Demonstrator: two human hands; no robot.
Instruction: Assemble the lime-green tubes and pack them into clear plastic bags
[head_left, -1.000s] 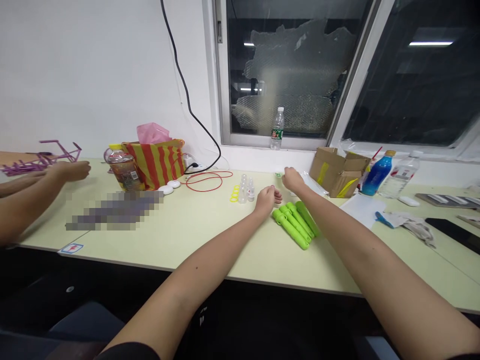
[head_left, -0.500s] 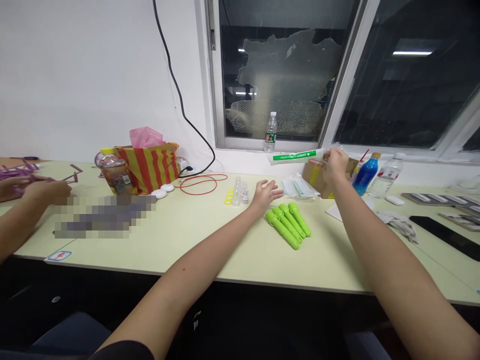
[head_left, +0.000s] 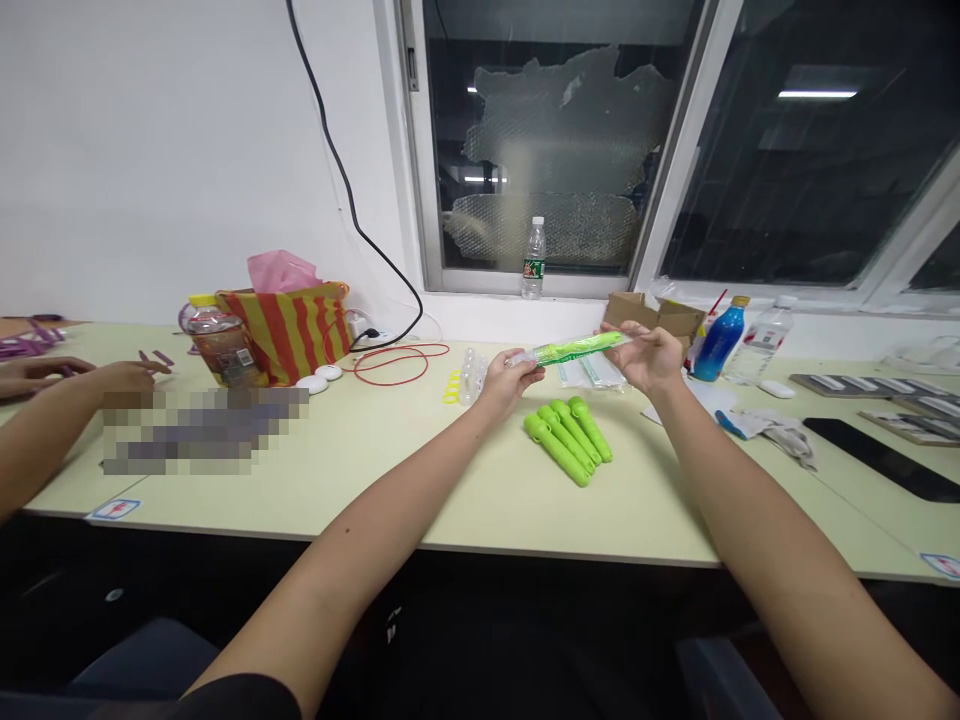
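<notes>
A long green-and-clear plastic packet (head_left: pixel 576 347) is stretched level above the table between my two hands. My left hand (head_left: pixel 511 383) is closed on its left end, thumb on top. The fingers of my right hand (head_left: pixel 651 358) pinch the right end. Several bright green plastic tubes with rounded heads (head_left: pixel 568 441) lie side by side on the table below the packet. Flat clear packets (head_left: pixel 592 374) rest behind it, partly hidden. Small clear bottles (head_left: pixel 469 376) and a yellow ringed piece (head_left: pixel 451 387) are just left of my left hand.
A cardboard box (head_left: pixel 670 317), blue bottle (head_left: pixel 720 340), clear bottle (head_left: pixel 763 338), glove (head_left: pixel 780 432) and black slab (head_left: pixel 881 458) are at right. At left are a striped bag (head_left: pixel 296 335), tea bottle (head_left: pixel 223 345), red cable (head_left: pixel 390 367) and another person's hands (head_left: pixel 124 383).
The packet has come down and turned, showing a brighter green side. My left hand has closed on its left end. My right hand has lowered with it. The view has shifted slightly.
</notes>
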